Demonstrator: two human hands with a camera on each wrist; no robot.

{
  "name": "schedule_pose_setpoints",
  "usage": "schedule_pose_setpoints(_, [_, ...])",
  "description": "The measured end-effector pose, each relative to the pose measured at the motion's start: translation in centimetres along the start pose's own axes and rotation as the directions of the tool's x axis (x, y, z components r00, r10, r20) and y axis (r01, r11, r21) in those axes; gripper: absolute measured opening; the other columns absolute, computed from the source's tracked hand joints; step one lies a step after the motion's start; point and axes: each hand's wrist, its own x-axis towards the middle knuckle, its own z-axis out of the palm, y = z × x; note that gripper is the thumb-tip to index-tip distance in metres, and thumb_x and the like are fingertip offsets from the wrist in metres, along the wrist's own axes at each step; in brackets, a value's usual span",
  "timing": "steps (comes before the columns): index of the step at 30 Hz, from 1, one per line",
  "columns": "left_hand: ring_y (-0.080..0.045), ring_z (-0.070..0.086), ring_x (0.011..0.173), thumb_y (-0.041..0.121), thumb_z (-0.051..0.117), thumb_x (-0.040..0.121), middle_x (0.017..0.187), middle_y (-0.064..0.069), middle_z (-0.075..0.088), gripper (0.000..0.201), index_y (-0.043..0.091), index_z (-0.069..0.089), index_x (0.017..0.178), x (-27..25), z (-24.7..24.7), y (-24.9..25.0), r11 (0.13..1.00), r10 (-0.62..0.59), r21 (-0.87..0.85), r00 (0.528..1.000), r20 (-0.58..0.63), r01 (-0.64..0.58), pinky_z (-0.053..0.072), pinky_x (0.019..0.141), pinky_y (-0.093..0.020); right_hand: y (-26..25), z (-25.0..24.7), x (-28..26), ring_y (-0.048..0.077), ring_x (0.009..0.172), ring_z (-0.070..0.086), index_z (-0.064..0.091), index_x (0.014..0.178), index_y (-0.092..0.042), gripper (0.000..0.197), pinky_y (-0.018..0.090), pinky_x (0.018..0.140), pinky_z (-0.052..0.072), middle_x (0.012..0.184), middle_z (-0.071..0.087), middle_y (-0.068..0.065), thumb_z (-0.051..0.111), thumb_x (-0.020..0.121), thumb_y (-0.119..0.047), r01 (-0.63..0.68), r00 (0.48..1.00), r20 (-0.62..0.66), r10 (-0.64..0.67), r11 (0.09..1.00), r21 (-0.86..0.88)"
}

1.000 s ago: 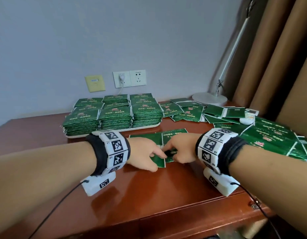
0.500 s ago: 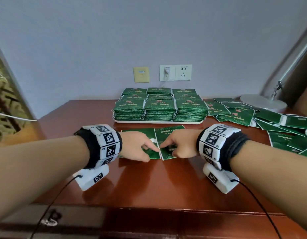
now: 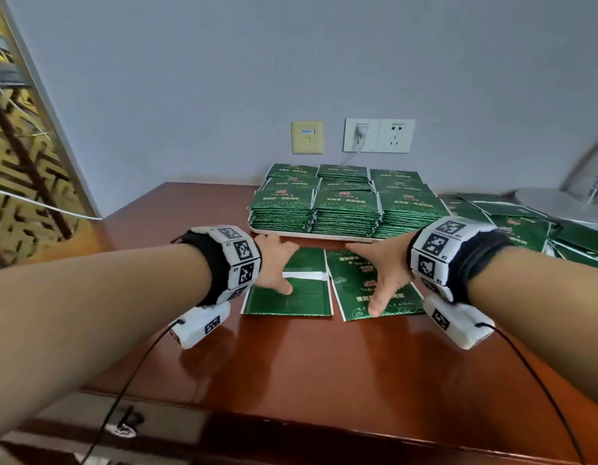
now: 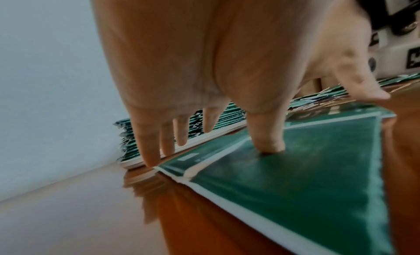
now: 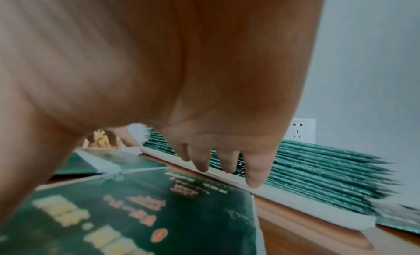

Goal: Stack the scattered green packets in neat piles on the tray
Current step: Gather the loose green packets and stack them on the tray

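Observation:
Two small piles of green packets lie side by side on the wooden table in front of the white tray (image 3: 301, 233). My left hand (image 3: 279, 266) is spread over the left pile (image 3: 301, 297), which lies plain side up. Its thumb (image 4: 268, 144) presses on the top packet (image 4: 318, 169) while the straight fingers (image 4: 147, 151) reach the far edge. My right hand (image 3: 378, 276) is spread over the right pile (image 3: 351, 283), printed side up (image 5: 181, 205). Its fingers (image 5: 252, 174) hang straight near the far edge. The tray carries several neat stacks of green packets (image 3: 344, 209).
More green packets (image 3: 522, 229) lie scattered on the table to the right, beside a round lamp base (image 3: 559, 206). Wall sockets (image 3: 378, 135) with a plugged cable sit behind the tray. The table's front edge (image 3: 324, 427) is near my forearms.
Both hands have left the seam between the two piles, where their fingers were curled, and now lie spread, one over each pile. The head view has turned left and come closer.

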Motion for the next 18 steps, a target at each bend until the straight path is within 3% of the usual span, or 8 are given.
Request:
schedule_pose_setpoints(3, [-0.033,0.042,0.127,0.057,0.072,0.074,0.143,-0.018,0.035,0.108,0.011,0.011,0.151,1.0,-0.6,-0.5,0.999,-0.028,-0.021,0.998,0.056,0.029,0.040,0.104,-0.044,0.0,0.2,0.9,0.021,0.144,0.021,-0.008,0.152,-0.027,0.133,0.041,0.114,0.021,0.159,0.013,-0.002,0.083,0.059,-0.054,-0.033,0.999,0.023,0.034,0.999,-0.012])
schedule_pose_setpoints(6, [-0.027,0.035,0.137,0.054,0.073,0.075,0.157,-0.013,0.021,0.121,0.012,-0.009,0.152,1.4,-1.0,-0.9,0.994,-0.038,-0.101,0.990,0.133,0.051,0.034,0.111,-0.036,0.2,0.2,1.2,0.019,0.144,0.020,-0.003,0.153,-0.024,0.132,0.039,0.114,0.020,0.158,0.014,-0.003,0.084,0.058,-0.052,-0.025,1.000,0.015,0.024,0.998,0.055])
schedule_pose_setpoints(8, [-0.024,0.039,0.135,0.053,0.074,0.075,0.158,-0.010,0.021,0.123,0.014,-0.014,0.151,1.9,-1.0,-1.2,0.986,-0.058,-0.143,0.977,0.206,0.088,0.036,0.108,-0.032,0.2,0.3,1.5,0.018,0.144,0.019,0.001,0.154,-0.022,0.130,0.038,0.115,0.019,0.158,0.015,-0.004,0.085,0.057,-0.051,-0.006,1.000,-0.014,0.007,0.998,0.069])
schedule_pose_setpoints(12, [-0.025,0.035,0.137,0.061,0.072,0.071,0.156,-0.011,0.024,0.124,0.014,-0.008,0.153,2.6,-1.6,-1.3,0.996,-0.072,-0.043,0.970,0.230,0.084,0.034,0.111,-0.036,0.1,0.2,1.9,0.017,0.140,0.030,0.016,0.152,-0.019,0.117,0.034,0.113,0.023,0.153,0.030,-0.004,0.086,0.061,-0.044,0.032,0.998,-0.055,-0.026,0.993,0.110])
schedule_pose_setpoints(14, [-0.028,0.038,0.134,0.062,0.071,0.072,0.153,-0.013,0.029,0.121,0.014,-0.005,0.153,2.6,-2.0,-0.6,0.997,-0.075,0.050,0.976,0.204,0.066,0.037,0.106,-0.035,0.1,0.1,1.9,0.015,0.137,0.034,0.022,0.150,-0.019,0.110,0.030,0.111,0.025,0.149,0.036,-0.005,0.085,0.063,-0.042,0.061,0.996,-0.068,-0.052,0.990,0.130])
schedule_pose_setpoints(18, [-0.032,0.046,0.119,0.069,0.071,0.065,0.135,-0.016,0.043,0.118,0.015,0.010,0.151,2.9,-2.4,0.3,0.977,-0.095,0.205,0.985,0.143,0.064,0.043,0.097,-0.040,0.2,0.3,2.0,0.019,0.140,0.029,0.015,0.152,-0.019,0.121,0.036,0.113,0.024,0.154,0.028,-0.002,0.082,0.059,-0.056,0.046,0.996,-0.080,-0.037,0.992,0.116])
